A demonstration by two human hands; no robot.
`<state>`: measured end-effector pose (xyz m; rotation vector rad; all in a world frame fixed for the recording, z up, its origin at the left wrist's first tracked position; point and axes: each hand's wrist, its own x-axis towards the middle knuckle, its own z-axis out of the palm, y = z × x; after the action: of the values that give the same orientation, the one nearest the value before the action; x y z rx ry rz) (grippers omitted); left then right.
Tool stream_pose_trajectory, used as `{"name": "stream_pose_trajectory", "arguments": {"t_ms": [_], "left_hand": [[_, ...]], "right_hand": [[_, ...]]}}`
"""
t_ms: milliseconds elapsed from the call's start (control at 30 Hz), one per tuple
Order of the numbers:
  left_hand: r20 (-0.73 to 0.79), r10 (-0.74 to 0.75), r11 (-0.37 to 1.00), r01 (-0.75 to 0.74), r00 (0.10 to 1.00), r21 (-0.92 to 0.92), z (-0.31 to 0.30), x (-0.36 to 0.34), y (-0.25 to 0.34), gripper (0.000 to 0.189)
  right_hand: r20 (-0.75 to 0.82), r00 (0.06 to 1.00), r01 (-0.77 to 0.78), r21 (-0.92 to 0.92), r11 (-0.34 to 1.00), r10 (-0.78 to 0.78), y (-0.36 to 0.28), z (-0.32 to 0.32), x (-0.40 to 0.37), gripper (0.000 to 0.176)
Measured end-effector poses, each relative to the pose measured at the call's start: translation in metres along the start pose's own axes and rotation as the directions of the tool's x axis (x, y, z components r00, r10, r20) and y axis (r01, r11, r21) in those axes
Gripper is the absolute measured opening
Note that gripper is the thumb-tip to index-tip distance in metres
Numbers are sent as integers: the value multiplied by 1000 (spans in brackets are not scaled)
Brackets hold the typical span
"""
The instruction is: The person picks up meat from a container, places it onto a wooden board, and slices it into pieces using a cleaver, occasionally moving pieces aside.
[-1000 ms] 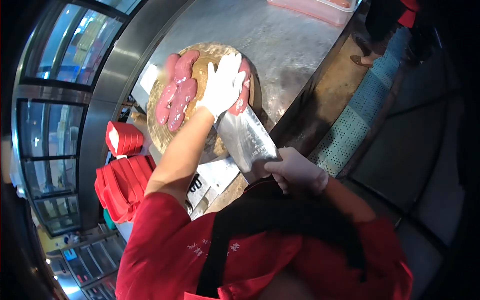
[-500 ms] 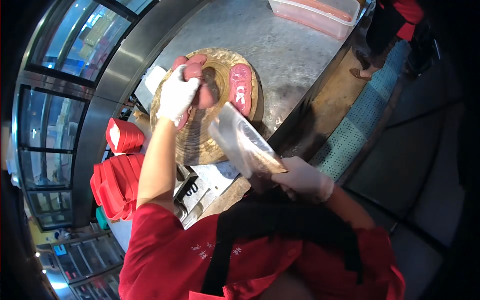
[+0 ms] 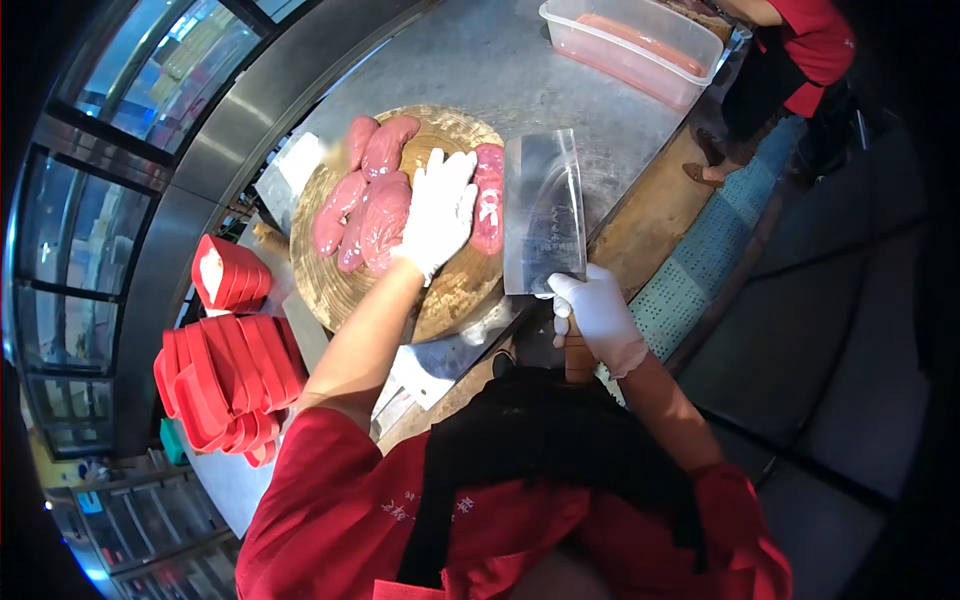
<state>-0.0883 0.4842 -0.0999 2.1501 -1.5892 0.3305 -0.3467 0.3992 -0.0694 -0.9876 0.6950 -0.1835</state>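
Steadying the meat is the step we judge to be in hand. Our white-gloved left hand lies flat on the round, scored wooden chopping block. Its fingers are stretched out and slightly spread, gripping nothing, with the fingertips against the long pink strip of raw meat on the block's right side.

Our white-gloved right hand is wrapped tight round the handle of the broad rectangular steel cleaver. The blade hangs just right of that strip, flat face turned up to us, over the block's right rim and the counter.

We'd say a cut here calls for turning the edge down onto the strip and tucking those left fingertips back, because they sit close to the blade's line.

Left of the hand, several glossy pink lobes of raw meat crowd the block's far-left part, touching one another. Far right on the grey steel counter stands a clear plastic tub with pinkish contents, well apart from the block. Near left sit stacked red plastic trays. 1 other person in a red top stands at the far right, away from the blade.
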Motion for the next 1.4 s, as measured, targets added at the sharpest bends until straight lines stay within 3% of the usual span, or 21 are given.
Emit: {"name": "stream_pose_trajectory", "arguments": {"t_ms": [33, 167, 267, 467, 667, 800, 900, 933, 1000, 1100, 1133, 1267, 1333, 1400], "left_hand": [[95, 7, 1000, -9, 995, 25, 5, 2, 0, 54], [259, 7, 999, 6, 966, -47, 18, 10, -2, 60], [233, 37, 999, -44, 972, 26, 23, 14, -2, 61], [264, 8, 998, 7, 964, -57, 18, 19, 2, 60], [248, 10, 999, 3, 969, -51, 17, 20, 4, 60], [266, -7, 1000, 13, 964, -21, 16, 20, 6, 59], [270, 11, 998, -29, 963, 63, 19, 18, 4, 60], [276, 16, 998, -31, 961, 54, 19, 18, 3, 60], [277, 16, 999, -29, 961, 46, 18, 20, 4, 60], [306, -7, 999, -5, 952, 38, 15, 13, 7, 61], [298, 11, 998, -30, 954, 57, 16, 8, 7, 60], [286, 58, 995, -80, 956, 67, 8, -7, 11, 60], [304, 53, 991, -88, 951, 104, 3, -6, 16, 60], [321, 37, 987, -84, 946, 135, -2, -5, 20, 60]], "right_hand": [[-44, 997, -55, 12, 998, 56, -3, 5, -1, 11], [-68, 997, -41, -18, 999, 39, -3, 10, -5, 15], [-105, 992, -66, -6, 998, 65, -6, 16, -10, 17], [-115, 992, -50, -64, 997, 42, -7, 14, 0, 20], [-96, 995, 18, -149, 989, -32, -26, 1, 63, 23], [-158, 987, -67, -160, 985, 42, -35, 3, 71, 23], [-38, 999, -21, -123, 992, 16, -11, 0, 37, 23], [21, 999, -20, -194, 981, 25, -5, -2, 19, 25], [-24, 995, -100, -214, 972, 97, -3, 8, -18, 23], [-52, 994, -100, -162, 982, 93, -1, 7, -8, 23], [-6, 1000, -20, -170, 985, 19, -2, 4, 11, 23], [-59, 996, -77, -185, 980, 68, -29, 1, 85, 25], [-95, 993, -85, -219, 972, 66, -36, 3, 83, 25], [-22, 999, -53, -249, 967, 49, -24, 3, 59, 25]]}}
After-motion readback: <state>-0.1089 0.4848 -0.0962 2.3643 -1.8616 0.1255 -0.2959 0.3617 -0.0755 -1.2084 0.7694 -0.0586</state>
